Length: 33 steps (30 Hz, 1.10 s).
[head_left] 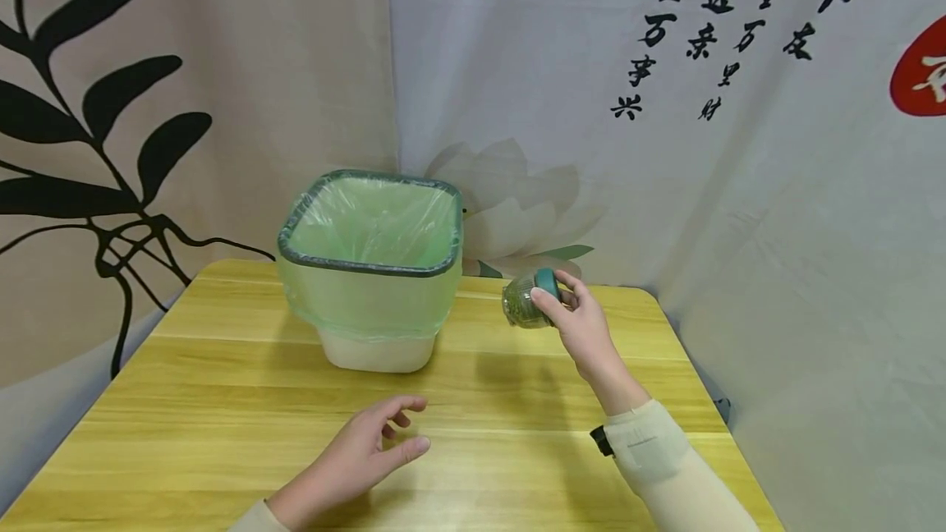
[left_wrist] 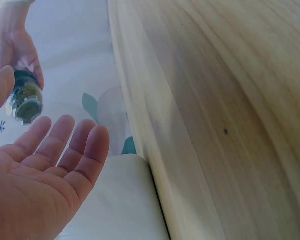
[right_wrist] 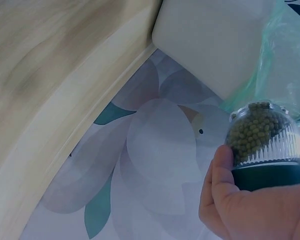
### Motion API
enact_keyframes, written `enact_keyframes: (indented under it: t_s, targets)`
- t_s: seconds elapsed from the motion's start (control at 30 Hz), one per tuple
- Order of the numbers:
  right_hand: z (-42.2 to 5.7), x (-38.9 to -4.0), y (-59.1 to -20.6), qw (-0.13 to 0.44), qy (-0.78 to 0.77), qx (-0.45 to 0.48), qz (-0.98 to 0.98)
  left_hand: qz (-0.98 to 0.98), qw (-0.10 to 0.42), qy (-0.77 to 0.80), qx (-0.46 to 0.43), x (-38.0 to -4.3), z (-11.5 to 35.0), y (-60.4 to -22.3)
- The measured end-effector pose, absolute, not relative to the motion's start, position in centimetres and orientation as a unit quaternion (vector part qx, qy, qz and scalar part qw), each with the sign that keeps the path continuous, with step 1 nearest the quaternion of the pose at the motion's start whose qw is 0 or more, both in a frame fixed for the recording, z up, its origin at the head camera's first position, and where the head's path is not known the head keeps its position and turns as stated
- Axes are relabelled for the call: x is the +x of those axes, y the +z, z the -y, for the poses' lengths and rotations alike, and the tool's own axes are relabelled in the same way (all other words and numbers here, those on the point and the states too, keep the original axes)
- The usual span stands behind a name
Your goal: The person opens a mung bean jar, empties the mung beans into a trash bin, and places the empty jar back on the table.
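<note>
My right hand (head_left: 584,327) grips a small clear jar (head_left: 523,302) by its dark green lid (head_left: 548,284), holding it tilted above the table, to the right of the bin. Small round green beans (right_wrist: 251,134) show through the ribbed clear wall in the right wrist view. A whitish bin (head_left: 378,354) with a pale green bag (head_left: 369,302) over it stands at the back of the table. Nearer the front, my left hand (head_left: 362,450) hovers with relaxed, slightly bent fingers and nothing in it; in the left wrist view its palm is seen.
The yellow wooden table (head_left: 473,442) reaches back to hanging cloths. A dark band (head_left: 362,268) rings the mouth of the bin. Behind it, the cloth (head_left: 517,64) bears black writing and a pale flower; a dark leafy plant (head_left: 118,97) is printed at the left.
</note>
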State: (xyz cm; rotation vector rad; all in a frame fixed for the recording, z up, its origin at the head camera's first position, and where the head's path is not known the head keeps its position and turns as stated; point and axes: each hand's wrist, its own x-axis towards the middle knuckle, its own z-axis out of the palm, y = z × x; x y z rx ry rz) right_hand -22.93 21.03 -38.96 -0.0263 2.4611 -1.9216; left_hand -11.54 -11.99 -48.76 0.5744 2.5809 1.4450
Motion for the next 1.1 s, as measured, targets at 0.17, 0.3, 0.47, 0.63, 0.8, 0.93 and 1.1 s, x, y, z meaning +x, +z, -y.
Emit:
enact_keyframes:
  t_s: [0.17, 0.3, 0.47, 0.63, 0.8, 0.93, 1.1]
  targets:
    - [-21.0, -22.6, -38.8, 0.008, -0.617, -0.012, -0.787, -0.857, 0.056, 0.475, 0.19, -11.5, 12.1, -48.9]
    - [-21.0, -22.4, -38.7, 0.007, -0.616, -0.016, -0.788, -0.861, 0.047, 0.469, 0.19, -11.4, 12.2, -49.0]
    - [-21.0, -22.1, -38.6, 0.009, -0.612, -0.023, -0.79, -0.858, 0.041, 0.476, 0.188, -11.4, 12.3, -49.0]
    - [-20.7, -21.5, -38.5, 0.01, -0.615, -0.032, -0.788, -0.86, 0.05, 0.477, 0.175, -11.4, 12.3, -48.9]
    - [-20.3, -20.7, -38.2, 0.016, -0.619, -0.039, -0.784, -0.864, 0.054, 0.471, 0.167, -11.4, 12.1, -48.8]
    - [-20.0, -20.1, -38.0, 0.019, -0.622, -0.049, -0.781, -0.867, 0.054, 0.468, 0.163, -11.4, 11.9, -48.7]
    - [-19.7, -19.4, -37.9, 0.025, -0.62, -0.054, -0.782, -0.867, 0.059, 0.47, 0.154, -11.4, 11.7, -48.3]
